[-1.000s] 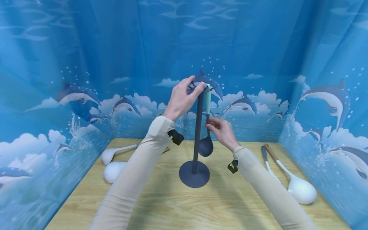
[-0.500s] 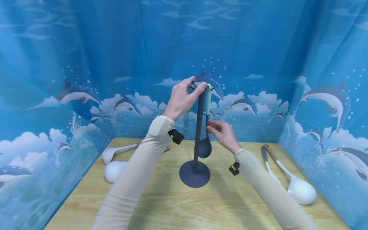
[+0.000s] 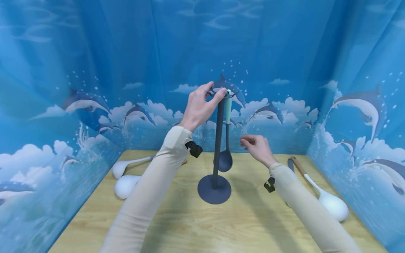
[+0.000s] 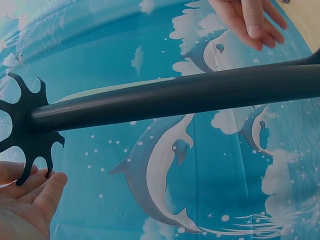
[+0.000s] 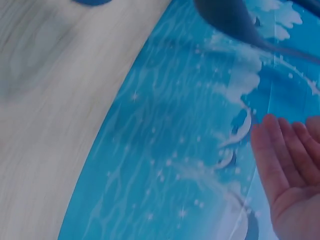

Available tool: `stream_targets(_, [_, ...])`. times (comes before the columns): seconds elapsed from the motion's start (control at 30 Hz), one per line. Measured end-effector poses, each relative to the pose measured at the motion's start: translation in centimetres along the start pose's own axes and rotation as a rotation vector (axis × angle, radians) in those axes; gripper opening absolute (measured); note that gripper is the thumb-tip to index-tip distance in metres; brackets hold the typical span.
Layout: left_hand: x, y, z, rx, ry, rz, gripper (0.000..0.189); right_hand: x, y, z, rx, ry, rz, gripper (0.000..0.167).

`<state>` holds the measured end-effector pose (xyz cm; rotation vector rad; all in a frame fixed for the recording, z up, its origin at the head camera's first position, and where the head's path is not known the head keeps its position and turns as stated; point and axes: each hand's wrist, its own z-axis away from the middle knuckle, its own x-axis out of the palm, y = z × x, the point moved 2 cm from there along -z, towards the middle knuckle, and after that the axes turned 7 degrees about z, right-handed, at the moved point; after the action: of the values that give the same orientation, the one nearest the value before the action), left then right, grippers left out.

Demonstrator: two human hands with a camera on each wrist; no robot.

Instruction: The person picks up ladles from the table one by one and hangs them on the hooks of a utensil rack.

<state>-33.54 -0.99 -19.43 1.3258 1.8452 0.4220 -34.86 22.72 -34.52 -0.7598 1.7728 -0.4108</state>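
Observation:
A dark utensil stand (image 3: 218, 140) with a round base is upright on the wooden table, its top ringed by curved hooks (image 4: 22, 117). My left hand (image 3: 200, 107) pinches the edge of that top between thumb and fingers; the left wrist view shows the fingertips at one hook. From the stand's right side hangs a dark ladle (image 3: 225, 161) with a mint-green handle, its bowl above the table and partly behind the pole. To the right of the ladle, apart from it, my right hand (image 3: 259, 149) holds nothing, fingers loosely extended in the right wrist view (image 5: 295, 170).
At the left lie a white ladle (image 3: 119, 170) and another white-bowled utensil (image 3: 126, 186), partly under my left sleeve. On the right are a white ladle with a wooden handle (image 3: 333, 207) and a grey-handled utensil (image 3: 290, 164), mostly covered by my right sleeve. Dolphin-printed curtains (image 3: 269, 119) enclose the table.
My right hand has let go of the ladle's shaft and moved right, leaving the ladle hanging from the stand. The left hand keeps its grip at the top.

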Motion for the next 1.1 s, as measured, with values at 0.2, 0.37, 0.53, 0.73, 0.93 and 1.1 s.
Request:
stream_targets(0.2, [0.0, 0.0, -0.2, -0.005, 0.004, 0.014, 0.071, -2.1, 2.3, 0.1, 0.066, -0.060, 0.147, 0.034])
stream_targets(0.37, [0.2, 0.1, -0.2, 0.004, 0.000, 0.023, 0.072, -3.2, 4.9, 0.7, 0.063, -0.159, 0.287, 0.034])
stream_targets(0.53, [0.1, 0.1, -0.2, 0.011, 0.010, 0.016, 0.071, -4.0, 7.2, 1.0, 0.078, -0.319, 0.340, 0.033])
stream_targets(0.73, [-0.1, 0.1, -0.2, 0.012, 0.021, 0.028, 0.070, -4.9, 9.1, 1.2, 0.081, -0.431, 0.407, 0.031])
stream_targets(0.93, [-0.1, 0.1, -0.2, 0.008, 0.017, 0.032, 0.071, -5.7, 11.0, 2.1, 0.113, -0.485, 0.510, 0.025])
stream_targets(1.1, [0.1, -0.2, 0.0, -0.002, 0.012, 0.041, 0.071, -5.7, 12.5, 3.4, 0.112, -0.534, 0.614, 0.023])
